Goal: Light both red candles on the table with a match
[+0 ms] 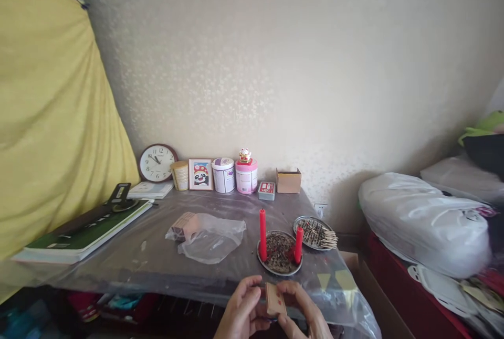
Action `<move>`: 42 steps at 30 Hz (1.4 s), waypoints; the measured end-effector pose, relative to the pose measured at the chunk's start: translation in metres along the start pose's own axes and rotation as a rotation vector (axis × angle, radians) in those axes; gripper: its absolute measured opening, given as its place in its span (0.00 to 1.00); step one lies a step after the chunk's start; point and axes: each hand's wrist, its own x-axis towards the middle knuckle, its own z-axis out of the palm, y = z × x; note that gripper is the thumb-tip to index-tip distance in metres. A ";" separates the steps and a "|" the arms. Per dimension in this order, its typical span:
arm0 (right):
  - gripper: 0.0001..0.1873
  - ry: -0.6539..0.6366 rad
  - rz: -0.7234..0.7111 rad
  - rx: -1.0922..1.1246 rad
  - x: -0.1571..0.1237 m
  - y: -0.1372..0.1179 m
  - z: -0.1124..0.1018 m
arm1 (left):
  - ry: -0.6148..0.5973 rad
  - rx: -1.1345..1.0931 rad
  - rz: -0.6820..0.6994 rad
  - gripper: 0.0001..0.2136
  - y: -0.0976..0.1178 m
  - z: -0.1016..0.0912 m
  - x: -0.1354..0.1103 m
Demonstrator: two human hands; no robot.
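My left hand [241,308] and my right hand [304,309] meet at the table's front edge around a small tan matchbox [275,300] with red marks. The right thumb and fingers grip its right side; the left fingers curl against its left side. Just beyond stands a round metal tray [280,271] filled with dark grains, bearing a tall red candle [262,235] and a shorter red candle [298,244]. No flame shows on either candle. Behind it to the right, a second tray [301,221] carries many matchsticks [328,238].
A clear plastic bag [214,239] with a brownish block lies left of the candles. Along the wall stand a clock [158,163], a panda picture [201,175], tins [223,176] and a cardboard box [289,181]. A thick green book [82,236] lies left; white bags [421,223] sit right.
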 end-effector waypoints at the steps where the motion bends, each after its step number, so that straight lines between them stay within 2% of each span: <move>1: 0.19 0.003 0.001 -0.018 0.000 -0.002 -0.002 | -0.015 -0.046 -0.033 0.19 0.000 0.001 0.000; 4: 0.18 -0.012 -0.004 -0.037 -0.002 -0.007 -0.003 | -0.048 -0.157 -0.103 0.14 -0.001 0.005 -0.002; 9: 0.17 -0.055 -0.056 -0.043 -0.003 -0.004 0.001 | -0.035 -0.314 -0.176 0.09 -0.004 0.011 -0.003; 21: 0.19 -0.076 -0.117 -0.059 -0.005 0.006 0.003 | -0.089 -0.457 -0.140 0.10 -0.011 0.015 -0.004; 30: 0.18 -0.076 -0.080 0.005 -0.005 0.000 0.002 | -0.133 -0.472 -0.117 0.09 -0.012 0.016 -0.007; 42: 0.23 -0.055 -0.009 0.109 -0.005 0.002 0.003 | -0.159 -0.433 -0.084 0.10 -0.017 0.015 -0.007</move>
